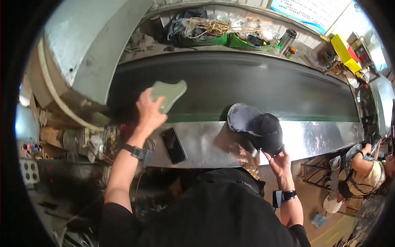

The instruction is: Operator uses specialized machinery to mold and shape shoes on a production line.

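My left hand grips the edge of a flat grey-green piece with curved, pointed corners, over the dark belt. That hand is slightly blurred by motion. My right hand is closed at the rounded lower end of a black shoe-like item. Its wide opening shows a grey lining and faces up and left. The item is above the metal ledge and overlaps the belt's near edge. On the ledge, right of my left wrist, lies a black phone.
A wide dark conveyor belt runs behind a shiny metal ledge. Green bins with cord and plastic, a steel flask and a yellow box stand along the back. A grey metal housing rises at left; another person is at right.
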### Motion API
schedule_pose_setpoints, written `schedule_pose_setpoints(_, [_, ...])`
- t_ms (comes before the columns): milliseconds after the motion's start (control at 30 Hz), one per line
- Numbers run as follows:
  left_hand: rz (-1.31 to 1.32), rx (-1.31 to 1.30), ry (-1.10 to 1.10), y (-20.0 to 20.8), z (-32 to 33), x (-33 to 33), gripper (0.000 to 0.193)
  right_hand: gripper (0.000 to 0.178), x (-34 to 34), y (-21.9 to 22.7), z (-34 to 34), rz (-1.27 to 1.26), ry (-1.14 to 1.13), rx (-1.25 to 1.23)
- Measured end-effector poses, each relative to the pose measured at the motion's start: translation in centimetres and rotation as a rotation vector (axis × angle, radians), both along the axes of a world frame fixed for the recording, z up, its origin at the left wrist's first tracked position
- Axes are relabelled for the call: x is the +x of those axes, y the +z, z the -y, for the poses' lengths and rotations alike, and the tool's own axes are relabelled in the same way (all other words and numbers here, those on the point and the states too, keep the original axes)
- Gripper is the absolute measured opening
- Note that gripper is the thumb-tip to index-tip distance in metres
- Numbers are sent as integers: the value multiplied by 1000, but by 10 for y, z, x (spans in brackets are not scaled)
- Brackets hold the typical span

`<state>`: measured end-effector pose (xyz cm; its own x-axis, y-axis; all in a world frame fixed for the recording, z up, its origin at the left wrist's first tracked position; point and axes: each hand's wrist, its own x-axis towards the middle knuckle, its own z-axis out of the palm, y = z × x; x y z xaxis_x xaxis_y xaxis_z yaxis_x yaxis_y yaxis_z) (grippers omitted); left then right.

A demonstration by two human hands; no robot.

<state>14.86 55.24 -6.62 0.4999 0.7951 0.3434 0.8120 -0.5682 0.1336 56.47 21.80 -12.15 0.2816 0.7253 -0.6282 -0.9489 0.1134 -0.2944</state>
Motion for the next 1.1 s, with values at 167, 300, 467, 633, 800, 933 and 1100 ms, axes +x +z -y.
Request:
schedule_pose_setpoints(167, [75,139,-487,-30,126,102,52,48,19,-12,27,11,-43,-133])
schedule_pose_setpoints(300, [77,331,-795,-59,215,162,35,49,37,-3,50,61,112,-141])
schedule_pose_setpoints(467, [45,-113,-893,-72,258,188,30,57,54,18,66,473,-24,-200])
schedule_pose_setpoints(633, [1623,-1677,236,-42,181,196,35,62,18,66,88,1432,455,-218])
schedule_pose_setpoints(800, [1059,-1641,383,-74,110,165,29,56,-62,13,84,2372,492,309])
schedule_pose_setpoints(933, [830,-1063,442,-121,76,178,26,65,-87,-13,51,2408,367,331])
schedule_pose_setpoints(1100, [686,-663,579,-131,79,208,37,135,-82,-47,29,1924,326,190])
